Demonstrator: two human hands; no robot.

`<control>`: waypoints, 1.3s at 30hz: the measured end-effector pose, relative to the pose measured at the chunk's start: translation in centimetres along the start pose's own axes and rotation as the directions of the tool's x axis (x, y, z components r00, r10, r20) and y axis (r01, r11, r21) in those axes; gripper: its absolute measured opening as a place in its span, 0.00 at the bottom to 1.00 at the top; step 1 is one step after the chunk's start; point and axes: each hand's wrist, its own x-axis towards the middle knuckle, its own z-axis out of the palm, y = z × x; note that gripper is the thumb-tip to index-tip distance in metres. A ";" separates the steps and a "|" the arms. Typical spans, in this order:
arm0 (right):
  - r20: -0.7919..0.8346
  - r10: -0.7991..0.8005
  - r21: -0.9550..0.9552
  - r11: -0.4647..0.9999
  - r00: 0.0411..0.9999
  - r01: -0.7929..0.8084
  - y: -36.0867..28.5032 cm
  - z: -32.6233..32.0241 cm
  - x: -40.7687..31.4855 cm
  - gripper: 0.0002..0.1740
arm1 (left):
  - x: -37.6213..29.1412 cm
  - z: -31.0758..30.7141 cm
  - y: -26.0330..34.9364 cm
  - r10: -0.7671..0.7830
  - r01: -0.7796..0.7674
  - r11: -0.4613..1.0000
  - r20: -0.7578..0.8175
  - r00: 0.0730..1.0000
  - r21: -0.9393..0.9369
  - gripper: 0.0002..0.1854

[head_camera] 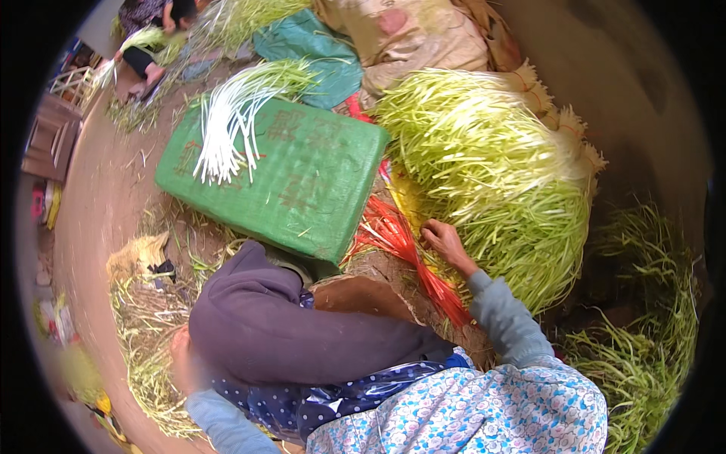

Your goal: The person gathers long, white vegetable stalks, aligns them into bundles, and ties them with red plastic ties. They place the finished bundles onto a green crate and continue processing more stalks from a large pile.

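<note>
My right hand [445, 241] is at the edge of a large heap of yellow-green leafy stalks [493, 164], just beside a fanned bundle of red plastic strips [405, 244]. Its fingers are curled, and I see nothing clearly held in them. My left hand [181, 360] hangs low by my bent leg, blurred, over a pile of plant trimmings [150, 335]; its fingers are hard to make out. Before me lies a green wrapped block [283, 170] bearing writing. Across its far left part rests a loose bunch of white-stemmed green stalks [238, 119].
Beyond the block lie a teal plastic sheet [315, 57] and a stained beige cloth [408, 40]. Loose green leaves [629, 363] cover the floor at right. Another person [150, 34] sits at the far left, handling stalks. A wooden cabinet [51, 136] stands at the left.
</note>
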 end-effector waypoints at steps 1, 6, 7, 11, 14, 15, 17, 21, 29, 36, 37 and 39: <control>-0.020 0.032 -0.003 0.999 0.999 -0.032 1.0 1.0 1.2 0.11 | -0.9 0.1 0.3 -0.011 0.010 1.000 0.013 1.000 0.005 0.18; 0.042 -0.028 -0.138 0.990 0.999 0.033 1.1 5.2 6.1 0.14 | -5.1 1.1 3.7 -0.088 0.082 0.996 -0.165 0.982 -0.045 0.18; 0.099 0.014 -0.123 0.992 0.995 -0.001 0.2 6.0 6.6 0.15 | -5.4 0.6 3.3 -0.011 0.012 1.000 -0.212 0.977 0.004 0.18; 0.096 0.044 -0.129 0.991 0.994 -0.031 3.5 8.0 9.6 0.16 | -6.7 -1.4 1.7 0.092 -0.076 0.995 -0.328 0.940 0.060 0.19; 0.049 -0.070 -0.253 0.964 0.996 0.080 2.5 9.9 10.3 0.14 | -8.7 -3.9 0.8 0.057 -0.051 0.998 -0.401 0.914 0.024 0.20; 0.056 -0.091 -0.263 0.959 0.994 0.102 2.3 10.6 10.2 0.14 | -9.6 -4.4 0.5 0.077 -0.071 0.997 -0.418 0.905 0.030 0.20; 0.053 -0.073 -0.255 0.963 0.996 0.084 2.4 11.7 9.9 0.15 | -11.8 -3.7 1.1 0.171 -0.078 0.975 -0.481 0.860 0.208 0.20; 0.110 -0.023 -0.205 0.978 0.994 0.045 4.1 12.5 10.5 0.20 | -15.6 -1.2 4.6 -0.035 0.071 0.996 -0.504 0.863 0.051 0.21; 0.039 0.224 0.465 0.859 0.974 -0.216 1.7 8.8 10.2 0.06 | -17.2 -2.8 2.3 0.217 -0.113 0.964 -0.470 0.856 0.240 0.22; 0.232 -0.012 0.180 0.983 0.973 -0.030 -6.4 2.4 9.8 0.06 | -13.9 -3.8 1.4 0.075 -0.051 0.996 -0.396 0.915 0.069 0.25; 0.353 -0.089 -0.043 0.993 0.931 0.111 -7.0 3.0 10.7 0.07 | -12.8 -4.1 2.0 0.097 -0.026 0.983 -0.393 0.915 0.182 0.26; 0.204 -0.046 0.245 0.969 0.978 -0.006 -12.1 3.0 10.9 0.10 | -11.2 -6.4 2.0 0.036 -0.024 0.999 -0.375 0.926 0.039 0.22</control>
